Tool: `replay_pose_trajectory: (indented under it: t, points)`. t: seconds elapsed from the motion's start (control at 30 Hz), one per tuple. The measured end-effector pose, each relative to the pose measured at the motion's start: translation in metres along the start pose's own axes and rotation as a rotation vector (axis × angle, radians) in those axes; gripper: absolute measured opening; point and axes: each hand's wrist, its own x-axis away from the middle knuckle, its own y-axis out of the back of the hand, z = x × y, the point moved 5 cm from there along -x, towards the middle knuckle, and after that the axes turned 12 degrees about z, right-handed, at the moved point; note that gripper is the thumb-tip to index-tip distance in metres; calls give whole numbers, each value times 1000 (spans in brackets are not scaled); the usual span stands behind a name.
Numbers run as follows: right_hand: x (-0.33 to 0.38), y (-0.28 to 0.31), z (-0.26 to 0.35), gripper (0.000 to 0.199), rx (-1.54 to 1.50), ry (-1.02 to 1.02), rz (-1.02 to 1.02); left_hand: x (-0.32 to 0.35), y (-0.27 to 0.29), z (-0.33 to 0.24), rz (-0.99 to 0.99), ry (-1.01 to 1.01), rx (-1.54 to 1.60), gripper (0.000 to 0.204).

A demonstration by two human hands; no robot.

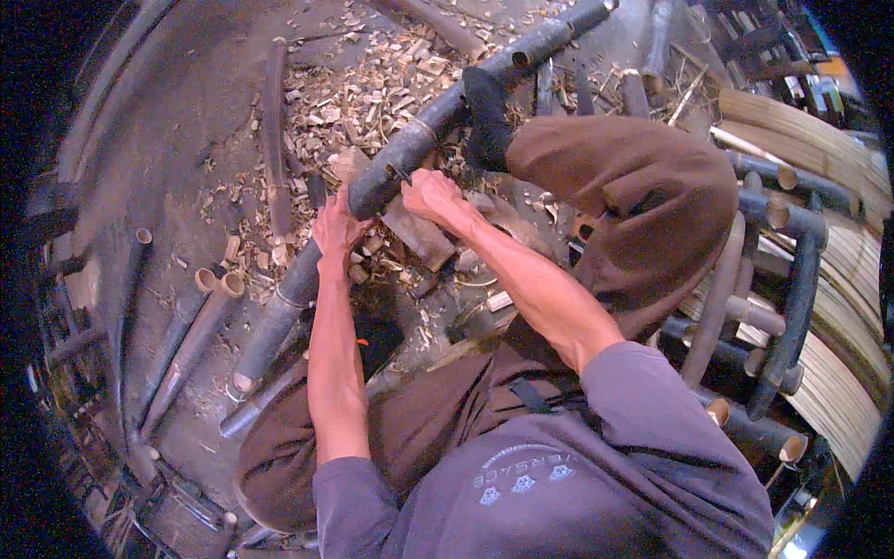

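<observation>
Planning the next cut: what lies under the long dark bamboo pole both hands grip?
Under the bamboo pole: wood chips and a flat wooden block. The ground directly beneath the hands stays hidden.

Landmark: dark pole (410, 154), running diagonally from lower left to upper right.

Above-left of pole: bare floor (177, 149), open; only one thin stick (275, 140) lying along it.

Directly above pole: chip pile (372, 84), loose and low, covers the ground.

Left of pole's lower end: two cut tubes (200, 321) lie parallel and close; narrow gap between them and pole.

Below pole, at mid-length: left hand (337, 228) and right hand (430, 196) on it, wood block (417, 233) under them; crowded.

Right of pole: raised knee (643, 186) blocks passage; beyond it a tube frame (792, 279) and stacked slats (838, 326) close that side.
</observation>
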Motion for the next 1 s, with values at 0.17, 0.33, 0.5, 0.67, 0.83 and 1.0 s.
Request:
replay_pose_trajectory:
  t: [0.17,0.33,0.5,0.67,0.83,1.0]
  points:
    - [-12,6,-5,39,139,172,15,-4,4,4,93,-42,82,86]
    - [-28,-11,-17,38,57,269,-91,-9,2,9,230,1,126,86]
    - [-4,-45,-11,34,-14,167,-211,-8,0,17,235,9,96,88]
    - [-26,-2,-8,33,102,174,-3,-11,7,6,256,32,143,84]
    - [8,-27,-8,24,193,154,-169,-11,8,7,195,-13,179,82]
    - [-1,-11,6,28,145,9,-21,-5,11,7,233,38,131,82]
